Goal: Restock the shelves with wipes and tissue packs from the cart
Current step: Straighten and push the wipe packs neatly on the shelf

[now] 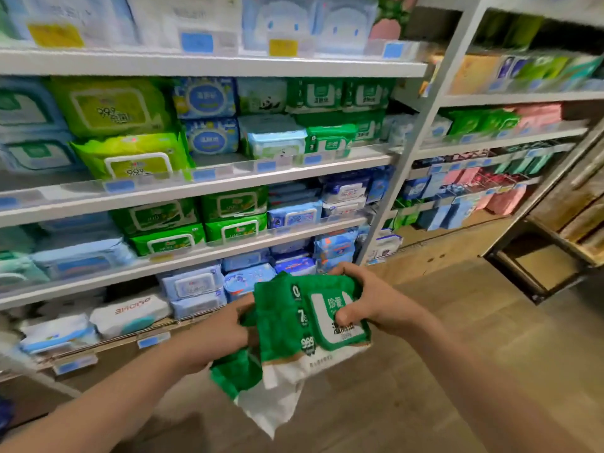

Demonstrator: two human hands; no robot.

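1. A green-and-white wipes pack (307, 325), crumpled, is held near, before the lower shelves (209, 184).
2. It is gripped by the left hand (225, 331) and right hand (369, 300).
3. Stocked packs (228, 220) fill the far shelving.

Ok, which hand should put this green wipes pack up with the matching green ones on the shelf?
Right, probably. The right hand grips the green wipes pack at its top edge, thumb on its front, almost below the matching green packs. The left hand holds its lower left side.

Wood-grain floor (523, 338), slatted wooden unit (575, 197) right
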